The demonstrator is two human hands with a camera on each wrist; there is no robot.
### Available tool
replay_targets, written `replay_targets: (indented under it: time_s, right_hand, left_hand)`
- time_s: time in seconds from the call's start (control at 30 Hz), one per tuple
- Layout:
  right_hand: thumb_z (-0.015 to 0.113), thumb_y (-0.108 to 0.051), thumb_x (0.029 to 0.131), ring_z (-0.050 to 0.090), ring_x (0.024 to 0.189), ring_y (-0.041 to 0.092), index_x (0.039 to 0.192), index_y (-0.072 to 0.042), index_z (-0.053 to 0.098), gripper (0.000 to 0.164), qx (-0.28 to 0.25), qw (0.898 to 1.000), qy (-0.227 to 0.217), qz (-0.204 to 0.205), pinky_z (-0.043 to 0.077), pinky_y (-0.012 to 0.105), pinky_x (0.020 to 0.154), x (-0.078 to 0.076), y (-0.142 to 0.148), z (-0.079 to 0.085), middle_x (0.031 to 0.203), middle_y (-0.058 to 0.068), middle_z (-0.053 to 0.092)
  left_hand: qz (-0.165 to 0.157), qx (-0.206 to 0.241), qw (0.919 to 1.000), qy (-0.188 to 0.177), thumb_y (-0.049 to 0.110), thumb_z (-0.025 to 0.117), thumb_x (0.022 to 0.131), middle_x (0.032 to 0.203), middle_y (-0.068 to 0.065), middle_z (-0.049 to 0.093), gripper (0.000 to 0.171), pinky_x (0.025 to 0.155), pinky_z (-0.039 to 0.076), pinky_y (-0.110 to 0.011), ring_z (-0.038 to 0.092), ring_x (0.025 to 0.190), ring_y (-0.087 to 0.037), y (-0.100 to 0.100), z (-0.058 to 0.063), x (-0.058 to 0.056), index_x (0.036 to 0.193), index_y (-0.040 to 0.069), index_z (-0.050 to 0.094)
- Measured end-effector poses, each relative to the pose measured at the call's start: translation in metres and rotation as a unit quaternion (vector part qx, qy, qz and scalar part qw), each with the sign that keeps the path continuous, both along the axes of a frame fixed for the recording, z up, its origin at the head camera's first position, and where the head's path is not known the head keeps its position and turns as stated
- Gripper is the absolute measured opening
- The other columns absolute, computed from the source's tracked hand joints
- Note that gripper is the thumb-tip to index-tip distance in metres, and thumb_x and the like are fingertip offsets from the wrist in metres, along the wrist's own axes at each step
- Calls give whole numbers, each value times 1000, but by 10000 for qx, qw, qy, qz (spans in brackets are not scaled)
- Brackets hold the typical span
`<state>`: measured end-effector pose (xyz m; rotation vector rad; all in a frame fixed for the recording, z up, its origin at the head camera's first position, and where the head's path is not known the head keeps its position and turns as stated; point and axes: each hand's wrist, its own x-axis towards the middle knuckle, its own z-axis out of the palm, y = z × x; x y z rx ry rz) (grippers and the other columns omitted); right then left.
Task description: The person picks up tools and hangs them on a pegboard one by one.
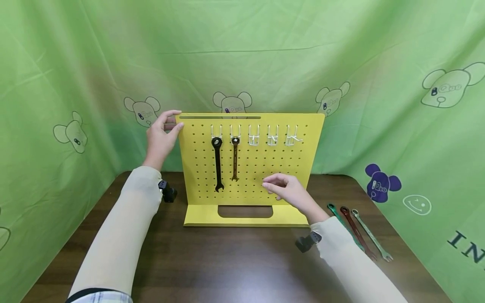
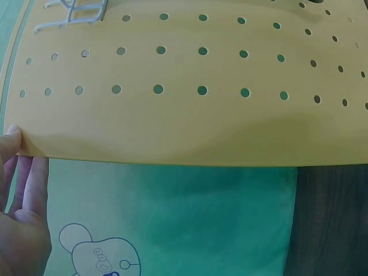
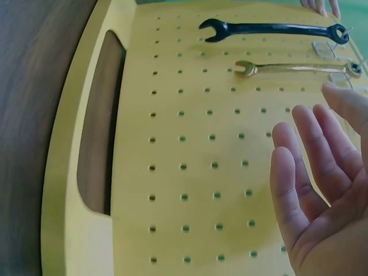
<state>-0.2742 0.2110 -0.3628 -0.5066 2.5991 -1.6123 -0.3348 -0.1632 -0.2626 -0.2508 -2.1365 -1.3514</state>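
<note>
A yellow pegboard stands upright on its folded base. My left hand grips its upper left edge, thumb on the front face and fingers behind, as the left wrist view also shows. On the two leftmost white hooks hang a black combination wrench and a shorter bronze-coloured wrench, ring ends up and open ends down. In front of the board's lower right part is my right hand, holding nothing. The right wrist view shows its fingers loosely bent and spread below the hanging wrenches.
Three wrenches lie on the dark wooden table to the right: a green one, a reddish one and a silvery one, partly beside my right sleeve. Bare white hooks line the board's upper right. A green curtain surrounds the table.
</note>
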Motion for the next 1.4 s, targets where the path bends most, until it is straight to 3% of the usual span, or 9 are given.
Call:
replay_targets:
  time_s: [0.13, 0.33, 0.57, 0.87, 1.13, 1.4]
  right_hand:
    - [71, -32, 95, 63, 92, 33, 121, 0, 67, 41, 178, 9998, 72, -50, 56, 35, 68, 6, 12, -1, 96, 11, 69]
    - [71, -31, 95, 64, 90, 34, 120, 0, 68, 40, 435, 9990, 84, -96, 56, 36, 67, 17, 32, -2, 92, 6, 70]
    - [71, -28, 96, 63, 84, 25, 121, 2, 66, 39, 587, 9978, 99, -288, 57, 33, 66, 26, 57, -5, 90, 7, 68]
    - [69, -29, 97, 66, 80, 20, 122, 4, 65, 42, 712, 9959, -35, -558, 60, 39, 70, 34, 89, -15, 91, 9, 69]
    - [69, -32, 97, 65, 84, 21, 125, 0, 65, 42, 877, 9919, -298, -873, 58, 35, 69, 44, 127, -25, 97, 9, 69]
    - [66, -33, 99, 64, 84, 25, 128, 6, 61, 49, 955, 9873, -594, -1126, 59, 36, 68, 52, 165, -44, 100, 14, 69]
  left_hand:
    - [22, -13, 10000, -11, 17, 70, 96, 120, -11, 65, 36, 89, 57, -40, 64, 110, -26, 0, 0, 1, 131, 20, 64]
    - [39, 10, 10000, 11, 17, 70, 96, 119, -12, 66, 36, 89, 57, -40, 64, 109, -26, 0, 0, 1, 131, 19, 64]
    - [26, 13, 10000, -22, 16, 70, 96, 119, -11, 66, 36, 88, 57, -40, 64, 109, -26, 0, 0, 1, 131, 19, 64]
    - [18, 24, 10000, 13, 16, 70, 96, 118, -11, 66, 36, 88, 57, -40, 65, 108, -26, 0, 0, 1, 131, 19, 64]
    - [4, 81, 10000, 14, 16, 70, 96, 118, -13, 66, 35, 89, 57, -42, 64, 109, -27, 1, 0, -1, 131, 19, 65]
    - [19, 69, 10000, 11, 16, 70, 96, 118, -12, 66, 35, 89, 57, -41, 65, 109, -27, 2, 0, -1, 130, 19, 65]
